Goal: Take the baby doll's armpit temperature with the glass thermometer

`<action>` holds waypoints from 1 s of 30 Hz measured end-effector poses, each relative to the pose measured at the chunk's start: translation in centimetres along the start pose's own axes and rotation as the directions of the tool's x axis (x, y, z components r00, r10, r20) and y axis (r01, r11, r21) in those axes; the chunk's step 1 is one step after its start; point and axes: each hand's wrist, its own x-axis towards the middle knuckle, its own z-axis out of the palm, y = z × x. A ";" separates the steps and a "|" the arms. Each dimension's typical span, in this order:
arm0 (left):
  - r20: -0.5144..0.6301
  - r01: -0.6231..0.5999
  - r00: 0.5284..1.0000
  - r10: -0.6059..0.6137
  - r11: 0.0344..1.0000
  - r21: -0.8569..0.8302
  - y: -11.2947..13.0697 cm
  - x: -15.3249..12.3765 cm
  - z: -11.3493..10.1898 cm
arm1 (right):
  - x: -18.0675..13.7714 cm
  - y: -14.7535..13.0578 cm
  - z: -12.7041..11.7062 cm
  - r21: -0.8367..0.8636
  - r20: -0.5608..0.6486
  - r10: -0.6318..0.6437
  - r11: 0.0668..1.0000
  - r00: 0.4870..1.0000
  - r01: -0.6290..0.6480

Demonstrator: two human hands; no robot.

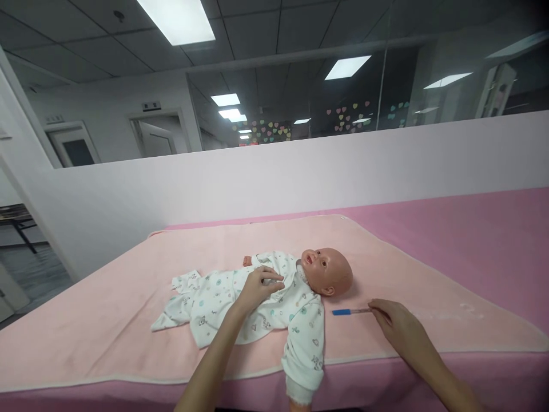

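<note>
A baby doll (329,271) lies on its back with its head to the right, dressed in a white printed outfit (214,297). My left hand (259,287) is over the doll's chest, fingers loosely bent and apart, with nothing visible in them; whether it presses on the cloth I cannot tell. To the right of the doll's shoulder, my right hand (392,320) pinches the thin end of a slim stick with a blue end (342,312). The blue end points left towards the doll. One sleeve (303,349) reaches down over the near edge.
The doll lies on a peach blanket (128,297) with a pale border, spread over a pink surface (484,246). A low white wall (300,177) with glass above it runs along the back. The near edge of the surface is close to my forearms.
</note>
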 end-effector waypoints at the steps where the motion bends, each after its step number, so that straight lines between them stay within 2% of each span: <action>1: 0.005 -0.003 1.000 0.003 1.000 0.002 0.0 -0.1 -0.1 | 0.0 0.0 0.0 0.000 -0.004 0.002 1.000 1.000 -0.002; 8: 0.018 -0.035 0.999 0.033 0.996 0.078 0.0 0.0 0.2 | -0.3 0.2 0.4 0.005 -0.027 0.002 1.000 1.000 -0.002; 10: -0.019 0.009 1.000 -0.007 0.996 0.084 -0.2 0.2 0.5 | -0.3 0.1 0.4 0.006 -0.025 0.007 1.000 1.000 -0.007; 12: -0.063 0.115 0.992 -0.110 0.991 0.072 -0.5 0.5 0.4 | -0.2 0.0 0.4 0.008 -0.003 0.018 1.000 1.000 -0.018; 15: -0.104 0.298 0.953 -0.283 0.937 0.183 -0.7 1.5 -1.2 | -0.1 -0.3 -0.3 0.018 0.058 0.040 0.999 0.998 -0.041; 17: -0.096 0.329 0.944 -0.315 0.902 0.280 -0.7 2.5 -2.8 | 0.0 -0.7 -1.6 0.033 0.110 0.040 0.998 0.993 -0.044; 20: -0.077 0.323 0.944 -0.320 0.853 0.409 -0.1 4.6 -4.9 | 0.8 -2.2 -4.7 0.058 0.136 0.026 0.998 0.990 -0.034; 24: -0.065 0.226 0.970 -0.235 0.763 0.606 2.2 7.5 -5.5 | 3.4 -7.0 -8.7 0.106 0.163 0.014 0.994 0.987 -0.032; 27: 0.006 0.067 0.995 -0.101 0.700 0.711 4.4 8.8 -5.1 | 6.3 -11.9 -8.6 0.124 0.147 -0.046 0.992 0.988 0.028; 28: 0.064 -0.022 0.997 -0.043 0.635 0.772 4.9 9.0 -5.1 | 7.2 -13.4 -8.0 0.108 0.132 -0.066 0.993 0.989 0.052; 30: 0.205 -0.210 0.977 0.059 0.424 0.881 5.7 9.2 -5.3 | 9.0 -15.9 -6.0 0.057 0.151 -0.121 0.992 0.981 0.113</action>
